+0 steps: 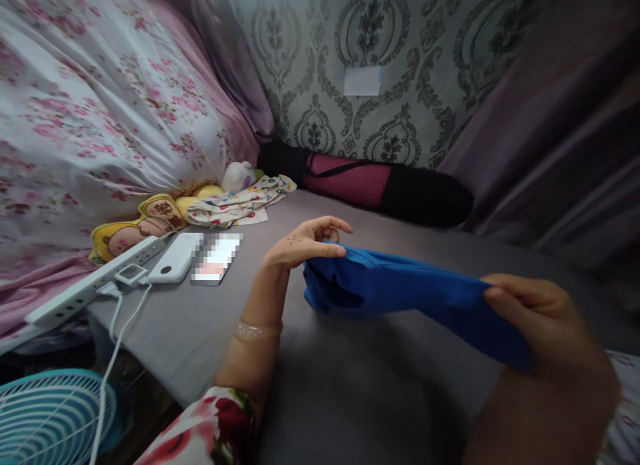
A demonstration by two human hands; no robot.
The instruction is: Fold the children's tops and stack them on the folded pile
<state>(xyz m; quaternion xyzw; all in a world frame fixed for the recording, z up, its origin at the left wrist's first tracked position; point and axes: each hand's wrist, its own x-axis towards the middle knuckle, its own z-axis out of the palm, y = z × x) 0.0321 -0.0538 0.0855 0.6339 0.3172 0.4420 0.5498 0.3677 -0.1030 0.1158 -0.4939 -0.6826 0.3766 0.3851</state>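
Observation:
A blue piece of folded cloth [395, 281], perhaps a garment, is stretched between both hands above the grey bed surface [320, 385]. At its left end, my left hand [313, 241] pinches the upper edge with the thumb, the index finger reaching out past it. A dark opening between the layers shows just below that thumb. My right hand [540, 318] is closed on the other end, thumb on top, and is a little blurred. Part of the cloth hangs below the right fingers. Its exact kind cannot be made out.
A black and maroon long bag [350, 181] lies along the patterned wall. On the left are a power strip [95, 281], a white power bank [176, 258], a phone [217, 258], patterned cloth [240, 205] and plush toys [135, 231]. A teal fan [55, 415] stands at lower left, with white cables nearby.

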